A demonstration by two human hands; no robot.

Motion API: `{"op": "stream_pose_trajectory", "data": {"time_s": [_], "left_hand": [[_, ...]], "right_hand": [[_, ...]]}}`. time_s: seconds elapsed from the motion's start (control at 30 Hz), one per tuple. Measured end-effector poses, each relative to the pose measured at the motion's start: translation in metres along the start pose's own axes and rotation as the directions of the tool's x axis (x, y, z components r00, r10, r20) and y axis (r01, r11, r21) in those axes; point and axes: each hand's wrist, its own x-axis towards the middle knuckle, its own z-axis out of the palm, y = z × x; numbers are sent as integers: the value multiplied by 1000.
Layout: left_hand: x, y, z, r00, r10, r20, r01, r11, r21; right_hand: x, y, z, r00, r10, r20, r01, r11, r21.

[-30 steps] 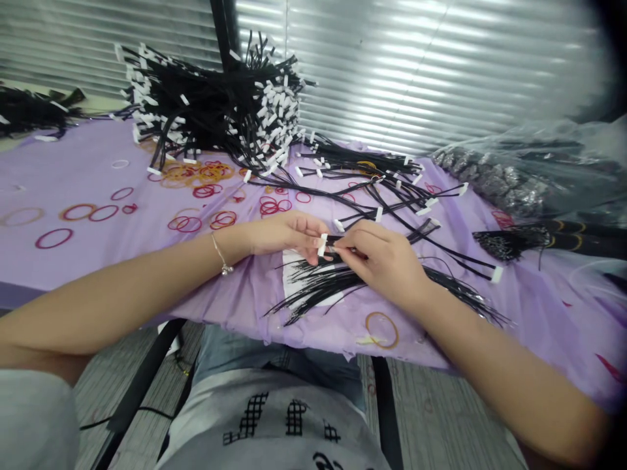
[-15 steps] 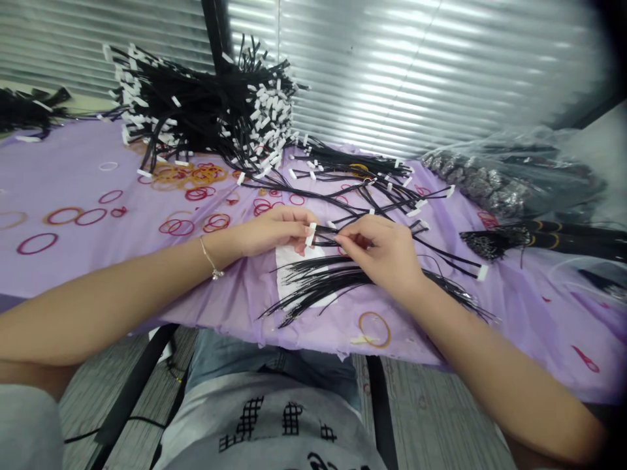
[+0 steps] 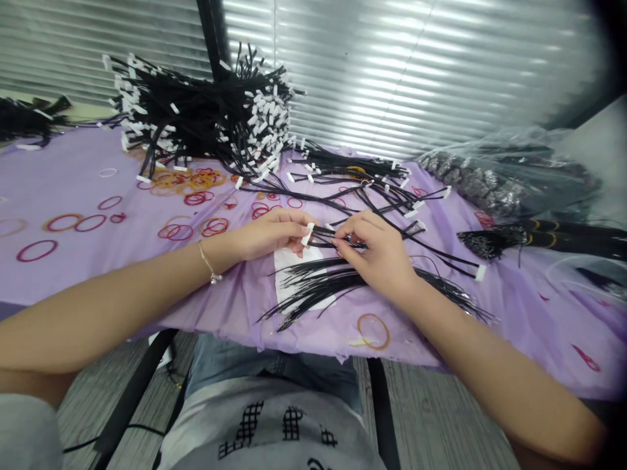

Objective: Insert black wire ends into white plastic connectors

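Note:
Between the fingers of my left hand (image 3: pixel 274 236) is a white plastic connector (image 3: pixel 307 234), held upright by its end. Black wires (image 3: pixel 321 236) run from it to the right. My right hand (image 3: pixel 375 248) pinches one or more of these wires between thumb and forefinger, a short way from the connector; its fingertips hide the exact spot. Just below both hands lies a loose bundle of black wires (image 3: pixel 318 287) with bare ends, partly on a white sheet (image 3: pixel 283 274) and passing under my right wrist.
A big heap of black cables with white connectors (image 3: pixel 196 117) stands at the back left. Finished-looking cables (image 3: pixel 353 160) lie behind my hands. Rubber bands (image 3: pixel 176 232) are scattered over the purple cloth (image 3: pixel 235 313). Clear bags (image 3: pixel 514 176) and a banded wire bundle (image 3: pixel 563 238) sit at right.
My right hand has shifted very slightly left, and its fingers look a little differently placed on the wires. My left hand keeps its hold on the connector, which tilts slightly more.

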Motion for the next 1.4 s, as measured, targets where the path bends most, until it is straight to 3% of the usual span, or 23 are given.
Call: {"op": "stream_pose_trajectory", "data": {"time_s": [0.23, 0.4, 0.7, 0.83, 1.23, 1.33, 1.4], "left_hand": [[1, -1, -2, 1000, 9, -2, -9, 997, -80], [3, -2, -6, 1000, 10, -23, -12, 996, -86], [0, 0, -3, 1000, -15, -10, 16, 996, 93], [-1, 4, 3, 999, -31, 16, 26, 971, 237], [0, 3, -1, 991, -26, 130, -20, 942, 335], [0, 3, -1, 991, -56, 121, 10, 937, 348], [1, 2, 0, 995, -48, 83, 20, 951, 309]], "right_hand": [[-1, -4, 1, 1000, 5, -18, -5, 1000, -3], [-2, 0, 4, 997, 80, -13, -79, 996, 36], [-2, 3, 3, 993, 103, -51, -99, 991, 85], [-1, 1, 3, 998, 48, 29, -50, 997, 63], [0, -4, 15, 962, 14, 273, 37, 983, -182], [1, -4, 15, 958, 8, 286, 62, 971, -232], [1, -4, 12, 974, -12, 226, 72, 962, -263]]}}
